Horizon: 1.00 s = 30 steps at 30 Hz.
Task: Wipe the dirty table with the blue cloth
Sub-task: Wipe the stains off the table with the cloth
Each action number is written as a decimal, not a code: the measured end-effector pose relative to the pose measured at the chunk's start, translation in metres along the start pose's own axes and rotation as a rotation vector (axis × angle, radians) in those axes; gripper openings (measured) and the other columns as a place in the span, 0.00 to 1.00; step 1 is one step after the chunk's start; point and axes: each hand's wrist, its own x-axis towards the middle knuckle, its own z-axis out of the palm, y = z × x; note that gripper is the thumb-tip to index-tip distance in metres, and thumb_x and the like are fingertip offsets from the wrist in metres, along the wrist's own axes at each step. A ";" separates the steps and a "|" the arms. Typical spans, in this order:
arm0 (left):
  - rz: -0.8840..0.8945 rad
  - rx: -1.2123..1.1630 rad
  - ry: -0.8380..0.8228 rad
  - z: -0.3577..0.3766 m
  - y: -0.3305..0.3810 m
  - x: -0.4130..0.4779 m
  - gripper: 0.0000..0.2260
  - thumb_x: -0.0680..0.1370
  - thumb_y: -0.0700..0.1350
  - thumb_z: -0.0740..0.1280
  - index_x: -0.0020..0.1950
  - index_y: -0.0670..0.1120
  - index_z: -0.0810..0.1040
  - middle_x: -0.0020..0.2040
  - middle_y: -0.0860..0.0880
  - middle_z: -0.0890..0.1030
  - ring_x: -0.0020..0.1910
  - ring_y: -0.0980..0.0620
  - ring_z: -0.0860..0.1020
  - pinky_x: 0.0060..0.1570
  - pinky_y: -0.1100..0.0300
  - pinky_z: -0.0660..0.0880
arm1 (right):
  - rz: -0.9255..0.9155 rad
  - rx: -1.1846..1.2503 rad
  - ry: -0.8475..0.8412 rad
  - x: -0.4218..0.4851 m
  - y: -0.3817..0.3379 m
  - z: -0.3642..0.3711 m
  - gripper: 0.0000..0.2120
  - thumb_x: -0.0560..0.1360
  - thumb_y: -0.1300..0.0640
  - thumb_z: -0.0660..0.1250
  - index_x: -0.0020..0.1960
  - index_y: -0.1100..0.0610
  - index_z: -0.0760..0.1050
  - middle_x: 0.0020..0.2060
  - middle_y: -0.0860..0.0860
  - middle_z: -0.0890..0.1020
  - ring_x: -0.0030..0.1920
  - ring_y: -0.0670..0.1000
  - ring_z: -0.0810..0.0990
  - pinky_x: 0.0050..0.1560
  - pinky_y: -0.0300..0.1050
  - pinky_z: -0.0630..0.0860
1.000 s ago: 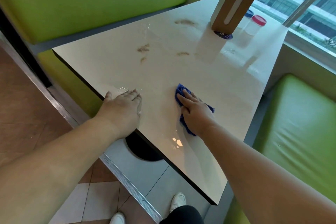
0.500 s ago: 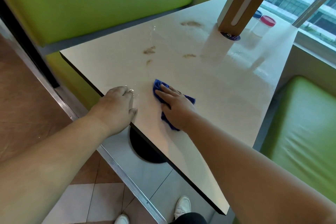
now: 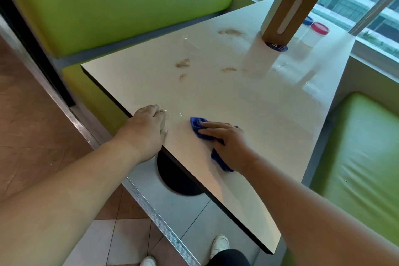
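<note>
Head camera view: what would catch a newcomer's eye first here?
The right hand pressing a blue cloth flat on the pale table near its front edge stands out first, with the left hand resting beside it, fingers curled. Further back, brown smears mark the middle of the tabletop, not yet wiped. Bright green benches flank the table.

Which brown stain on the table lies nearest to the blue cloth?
The smallest stain, close under the larger left stain; the other two lie toward the napkin holder.
</note>
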 end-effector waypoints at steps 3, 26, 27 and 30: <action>-0.010 0.001 -0.017 -0.003 0.003 0.000 0.22 0.78 0.49 0.60 0.71 0.43 0.64 0.74 0.45 0.61 0.73 0.45 0.59 0.71 0.55 0.59 | 0.276 0.331 0.143 -0.003 -0.012 -0.009 0.21 0.75 0.71 0.57 0.57 0.54 0.81 0.61 0.45 0.79 0.38 0.42 0.81 0.43 0.22 0.71; -0.031 0.022 -0.062 -0.003 0.004 0.000 0.22 0.78 0.48 0.60 0.71 0.42 0.66 0.75 0.43 0.60 0.74 0.44 0.58 0.72 0.52 0.59 | 0.224 -0.342 -0.137 -0.061 0.024 0.005 0.22 0.80 0.41 0.46 0.73 0.32 0.47 0.75 0.33 0.42 0.76 0.50 0.35 0.73 0.60 0.33; -0.034 0.021 -0.055 -0.004 0.006 0.000 0.22 0.78 0.48 0.60 0.70 0.41 0.66 0.74 0.43 0.61 0.73 0.44 0.59 0.71 0.53 0.58 | 0.253 -0.336 -0.139 -0.057 0.026 0.004 0.22 0.80 0.40 0.45 0.73 0.32 0.46 0.75 0.34 0.41 0.76 0.51 0.34 0.73 0.60 0.34; -0.009 0.057 -0.037 -0.003 0.010 0.000 0.23 0.78 0.49 0.60 0.70 0.39 0.66 0.74 0.41 0.62 0.74 0.44 0.58 0.73 0.52 0.56 | 0.216 -0.319 -0.137 -0.054 0.014 0.012 0.22 0.80 0.40 0.46 0.73 0.33 0.46 0.75 0.35 0.41 0.76 0.51 0.35 0.73 0.61 0.35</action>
